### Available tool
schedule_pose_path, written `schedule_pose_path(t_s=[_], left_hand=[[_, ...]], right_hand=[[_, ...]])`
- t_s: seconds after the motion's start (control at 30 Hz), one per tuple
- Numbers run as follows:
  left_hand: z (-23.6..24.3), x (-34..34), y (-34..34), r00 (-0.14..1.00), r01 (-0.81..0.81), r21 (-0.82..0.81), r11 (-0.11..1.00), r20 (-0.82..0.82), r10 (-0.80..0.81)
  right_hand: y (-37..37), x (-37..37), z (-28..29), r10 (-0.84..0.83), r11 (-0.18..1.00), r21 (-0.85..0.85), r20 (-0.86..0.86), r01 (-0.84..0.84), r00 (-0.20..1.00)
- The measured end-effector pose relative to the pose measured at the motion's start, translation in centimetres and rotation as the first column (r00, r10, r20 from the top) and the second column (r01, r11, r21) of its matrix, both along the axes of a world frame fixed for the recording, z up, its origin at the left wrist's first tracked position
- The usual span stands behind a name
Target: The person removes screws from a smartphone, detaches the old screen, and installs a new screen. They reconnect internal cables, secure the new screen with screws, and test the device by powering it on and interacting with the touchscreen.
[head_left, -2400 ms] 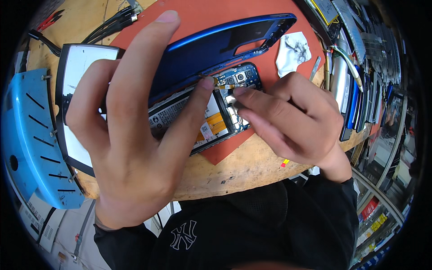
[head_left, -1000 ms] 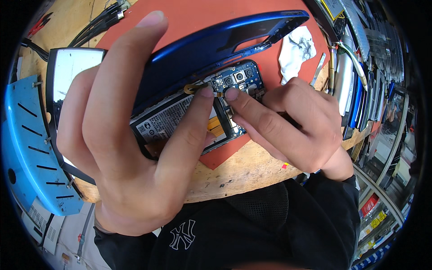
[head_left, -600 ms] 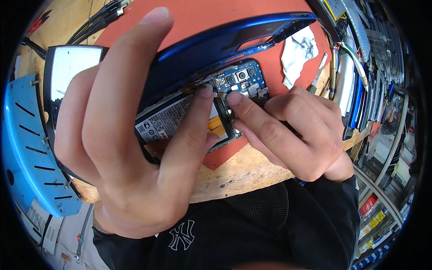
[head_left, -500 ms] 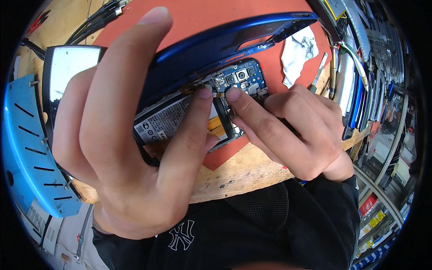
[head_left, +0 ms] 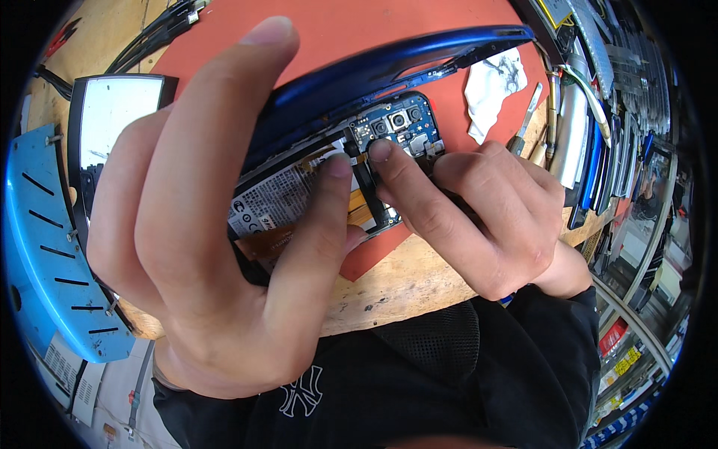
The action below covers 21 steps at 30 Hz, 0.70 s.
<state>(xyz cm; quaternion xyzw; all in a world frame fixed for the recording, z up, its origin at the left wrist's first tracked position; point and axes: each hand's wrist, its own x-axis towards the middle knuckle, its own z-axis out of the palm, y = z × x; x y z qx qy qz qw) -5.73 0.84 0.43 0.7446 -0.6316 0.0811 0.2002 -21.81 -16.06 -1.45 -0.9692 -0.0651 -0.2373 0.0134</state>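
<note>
An opened phone (head_left: 262, 198) lies tilted on the red mat, its labelled battery, orange ribbon cables and blue circuit board (head_left: 407, 127) with camera modules exposed. Its blue back cover (head_left: 336, 82) stands raised along the far side. My left hand (head_left: 217, 247) grips round the left end of the phone and cover; its index finger points up and its thumb presses near a small ribbon cable (head_left: 357, 159) over the battery. My right hand (head_left: 486, 217) holds the phone's right part, index fingertip on the board beside that cable's end, other fingers curled at the near edge.
A crumpled white tissue (head_left: 493, 93) and a thin blade tool (head_left: 527, 120) lie to the right, beside a crowded row of tools (head_left: 598, 150). At left are a dark device with a white panel (head_left: 123, 112), a blue slotted holder (head_left: 60, 239) and black cables (head_left: 161, 37).
The left thumb has shifted slightly down from the cable, now more visible over the battery. The right index fingertip has moved slightly left. The cover's right end sits a touch further right.
</note>
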Motion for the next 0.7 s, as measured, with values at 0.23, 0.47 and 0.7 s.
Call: schedule_pose_path(t_s=[0.23,0.47,0.7], left_hand=[[0.0,-0.2,0.0,1.0,-0.006,0.012,1.0,0.024,0.006],[0.2,-0.2,-0.1,1.0,0.004,0.018,1.0,-0.028,-0.004],[0.5,0.0,0.0,1.0,0.02,0.043,0.999,0.009,-0.02]], right_hand=[[-0.1,0.0,0.4,-0.004,0.999,0.052,-0.026,0.006,1.0],[0.2,-0.5,1.3,-0.012,0.993,0.12,-0.057,0.019,0.998],[0.4,-0.2,0.0,0.018,0.995,0.097,-0.01,-0.017,1.0]])
